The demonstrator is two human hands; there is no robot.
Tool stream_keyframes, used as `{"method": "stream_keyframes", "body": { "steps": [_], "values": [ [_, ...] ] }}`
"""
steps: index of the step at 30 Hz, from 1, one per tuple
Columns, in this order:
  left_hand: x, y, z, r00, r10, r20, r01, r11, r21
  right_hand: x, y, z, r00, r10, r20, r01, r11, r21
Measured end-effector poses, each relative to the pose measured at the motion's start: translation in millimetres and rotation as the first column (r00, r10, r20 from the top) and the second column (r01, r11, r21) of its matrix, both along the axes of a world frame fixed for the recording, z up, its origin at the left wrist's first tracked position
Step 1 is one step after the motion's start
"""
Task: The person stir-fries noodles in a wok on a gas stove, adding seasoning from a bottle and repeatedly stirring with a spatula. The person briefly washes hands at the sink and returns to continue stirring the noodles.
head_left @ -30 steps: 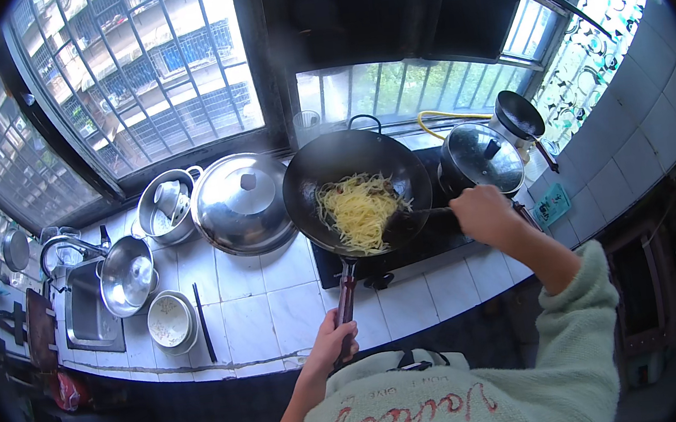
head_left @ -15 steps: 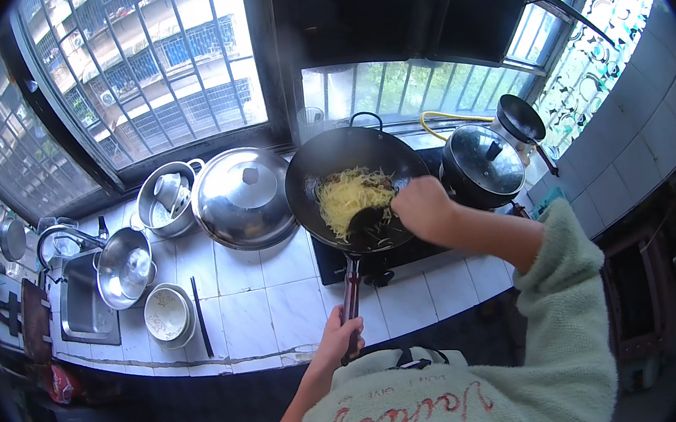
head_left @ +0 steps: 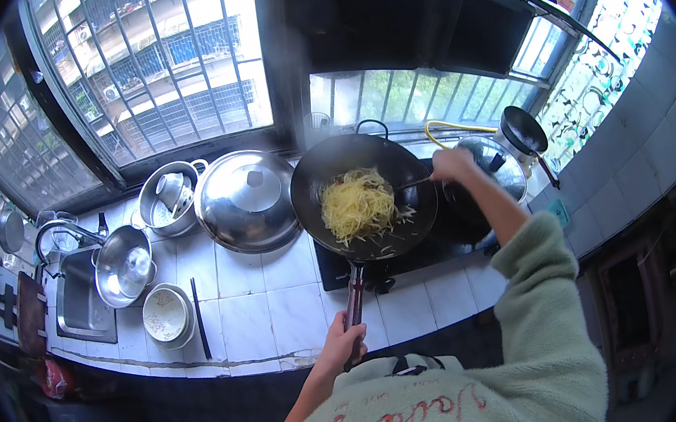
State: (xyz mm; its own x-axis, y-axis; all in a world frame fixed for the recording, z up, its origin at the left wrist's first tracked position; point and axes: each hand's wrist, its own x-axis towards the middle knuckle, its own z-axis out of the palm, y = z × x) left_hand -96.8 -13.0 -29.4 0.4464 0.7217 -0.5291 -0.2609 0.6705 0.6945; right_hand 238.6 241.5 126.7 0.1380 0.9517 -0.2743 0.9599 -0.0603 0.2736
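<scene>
1. Now the right hand (head_left: 454,165) is up and to the right, just past the rim of the black wok (head_left: 348,155). Half a second ago it was over the wok's right edge, nearer the front.
2. The spatula (head_left: 414,182) has moved too. Its dark head was on the front of the pale yellow shreds (head_left: 357,209); now its thin stem comes in from the right, and I can't see the head well. To me, this looks like part of a stir.
3. The shreds, maybe potato, sit in a heap in the wok, with a few loose bits on the right. There are too many to count.
4. Two hands are at work. The right hand is closed on the spatula. The left hand (head_left: 343,344) is wrapped around the wok's long wooden handle (head_left: 354,297), same as before.
5. There is one wok, one spatula and one black stove top (head_left: 336,271) under the wok.
6. On the left are one big domed lid (head_left: 236,193), two steel pots (head_left: 124,269), one sink (head_left: 85,294) and at least two stacked bowls (head_left: 166,314). The dark chopsticks (head_left: 200,318) lie too close to count.
7. On the right is one small frying pan (head_left: 522,132).
</scene>
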Motion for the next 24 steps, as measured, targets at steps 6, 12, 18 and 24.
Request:
{"method": "stream_keyframes", "body": {
  "steps": [6, 12, 18, 24],
  "values": [
    [0.0, 1.4, 0.2, 1.000, -0.026, -0.018, 0.026, 1.000, -0.002, -3.1, -29.7, -25.2, 0.985, 0.091, -0.148, -0.056, 0.971, 0.231],
    [1.1, 0.1, 0.1, 0.999, -0.026, 0.045, 0.026, 1.000, 0.011, -3.8, -66.1, 25.9, 0.986, 0.157, 0.061, -0.169, 0.922, 0.348],
    [0.2, 1.5, -1.5, 0.999, -0.038, 0.024, 0.038, 0.999, 0.006, 7.5, -56.5, 31.4, 0.967, 0.133, 0.217, -0.196, 0.934, 0.299],
    [-1.2, 0.5, -1.5, 0.999, -0.026, 0.037, 0.026, 1.000, 0.006, 39.4, -33.5, -9.4, 0.984, 0.107, 0.144, -0.120, 0.989, 0.083]
  ]
}}
